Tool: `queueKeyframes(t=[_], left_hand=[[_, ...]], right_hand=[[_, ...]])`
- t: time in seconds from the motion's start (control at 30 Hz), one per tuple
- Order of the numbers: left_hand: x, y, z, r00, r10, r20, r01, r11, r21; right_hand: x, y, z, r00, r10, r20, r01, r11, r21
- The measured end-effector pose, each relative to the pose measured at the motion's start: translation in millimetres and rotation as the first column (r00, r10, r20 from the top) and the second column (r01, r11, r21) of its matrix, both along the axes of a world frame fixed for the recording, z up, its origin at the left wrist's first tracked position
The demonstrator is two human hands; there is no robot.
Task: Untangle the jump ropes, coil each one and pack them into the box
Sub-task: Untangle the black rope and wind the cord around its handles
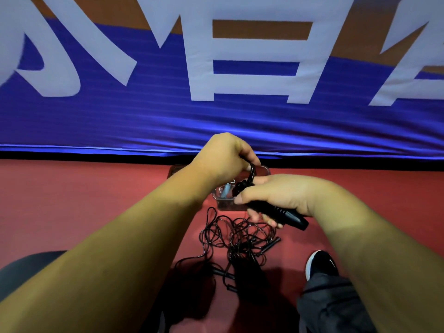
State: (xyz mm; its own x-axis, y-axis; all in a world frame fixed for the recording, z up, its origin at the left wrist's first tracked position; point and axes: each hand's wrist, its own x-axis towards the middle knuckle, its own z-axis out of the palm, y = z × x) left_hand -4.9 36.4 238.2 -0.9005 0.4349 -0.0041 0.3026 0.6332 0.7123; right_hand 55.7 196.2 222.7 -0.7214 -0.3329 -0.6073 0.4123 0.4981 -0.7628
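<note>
Both hands are raised over the red floor (96, 200), meeting just above the box (222, 205). The right hand (276, 197) has its fingers curled round black handles (289, 216), thumb laid along the top; the handle ends stick out toward the lower right. The left hand (223, 157) is higher and a little farther out, fingers curled in, pinching a loop of black cord (251, 171). That cord runs down from the pinch to the top of the handles, where it bunches up dark (turns not countable). The box is clear plastic, on the floor close to the foot of the banner (216, 121), mostly hidden behind the hands. Something blue-grey (224, 190) lies inside; cannot tell what. Nearer the person, just in front of the box, the tangle (240, 239) of thin black rope lies loose on the floor, loops crossing over each other, with slim black grips showing at its right edge and its lower left. A black shoe (320, 263) with a white sole rim stands right of the tangle, dark trouser leg (331, 306) below it. The banner is blue with large pale letters, orange along the top.
</note>
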Motion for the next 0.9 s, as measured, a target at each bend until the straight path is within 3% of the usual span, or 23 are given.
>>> queueKeyframes(t=[0.27, 0.47, 0.67, 0.8, 0.9], left_hand=[[-2, -4, 2, 0.999, 0.025, 0.033, -0.023, 0.998, -0.053], [0, -4, 22, 0.992, -0.123, -0.01, 0.12, 0.98, -0.159], [1, -10, 29, 0.98, -0.14, 0.14, 0.165, 0.969, -0.186], [11, -11, 28, 0.892, -0.162, 0.422, 0.226, 0.968, -0.106], [9, -13, 30, 0.915, -0.152, 0.373, 0.223, 0.962, -0.155]], right_hand=[[-1, 0, -9, 1.0, -0.011, -0.004, 0.011, 0.998, 0.066], [-7, 5, -16, 0.989, -0.103, -0.105, 0.119, 0.981, 0.156], [-16, 4, -18, 0.917, -0.225, -0.329, 0.29, 0.943, 0.165], [-16, -1, -15, 0.896, -0.226, -0.383, 0.313, 0.932, 0.182], [-20, -2, -18, 0.888, -0.23, -0.397, 0.322, 0.929, 0.181]])
